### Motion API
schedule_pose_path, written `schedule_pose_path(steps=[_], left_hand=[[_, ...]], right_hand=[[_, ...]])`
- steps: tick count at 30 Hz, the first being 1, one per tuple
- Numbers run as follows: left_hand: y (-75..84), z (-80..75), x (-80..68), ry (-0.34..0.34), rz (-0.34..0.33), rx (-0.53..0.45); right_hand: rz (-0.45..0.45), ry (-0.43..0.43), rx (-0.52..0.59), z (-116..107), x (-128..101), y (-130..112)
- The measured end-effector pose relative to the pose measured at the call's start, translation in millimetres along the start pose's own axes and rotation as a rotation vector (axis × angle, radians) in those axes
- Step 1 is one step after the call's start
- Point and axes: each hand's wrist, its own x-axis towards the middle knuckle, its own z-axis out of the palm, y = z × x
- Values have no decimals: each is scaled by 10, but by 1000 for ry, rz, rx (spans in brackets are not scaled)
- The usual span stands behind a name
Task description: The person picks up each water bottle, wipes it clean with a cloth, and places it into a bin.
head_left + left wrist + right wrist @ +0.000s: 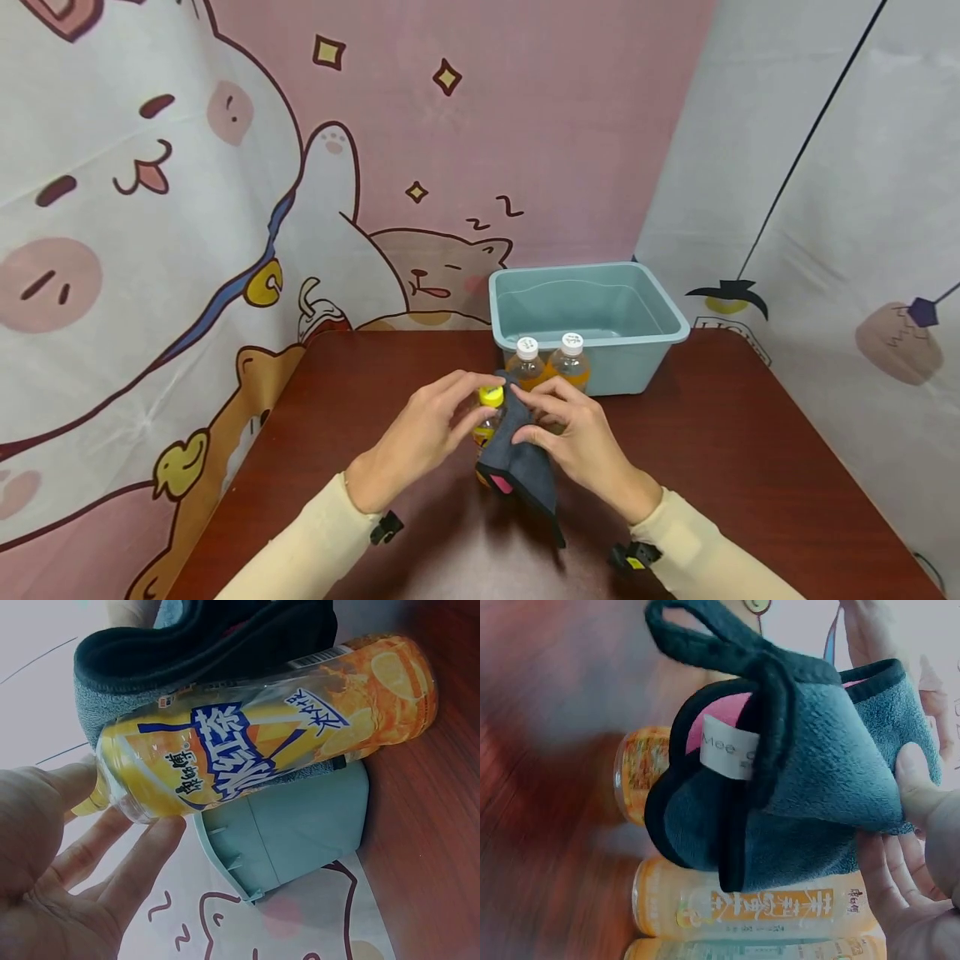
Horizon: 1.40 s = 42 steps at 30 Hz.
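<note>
A bottle of iced tea with a yellow cap stands on the table. My left hand holds it at the neck, with thumb and fingers on either side. Against the bottle's right side hangs a grey-blue cleaning cloth, folded, with black edging, a pink inner face and a white label. My right hand pinches this cloth between thumb and fingers near its top. The cloth hides part of the bottle in the head view.
Two orange-labelled drink bottles with white caps, a left one and a right one, stand just behind the hands. Behind them is a light blue plastic bin. The dark red table meets a cartoon-printed curtain.
</note>
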Motion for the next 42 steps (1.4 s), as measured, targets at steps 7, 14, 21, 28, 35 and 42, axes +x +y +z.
schedule_pose_path(steps=[7,14,21,28,35,42], left_hand=[[10,-3,8,3,2,3],[14,-21,-13,-18,-33,-5],[20,-70,-32,-43,-44,-12],[17,-169,-16,-53,-33,-7],[2,-233,-14,-47,-47,-27],[5,-227,-28,-60,-60,-39]], right_hand=[[-63,-31,-68,-34,-6,12],[-20,-159,-132,12,-115,118],[-1,-292,-145,74,-139,218],[-36,-412,-197,161,-103,285],[24,-525,-199,262,-96,335],[72,-516,-149,303,-130,328]])
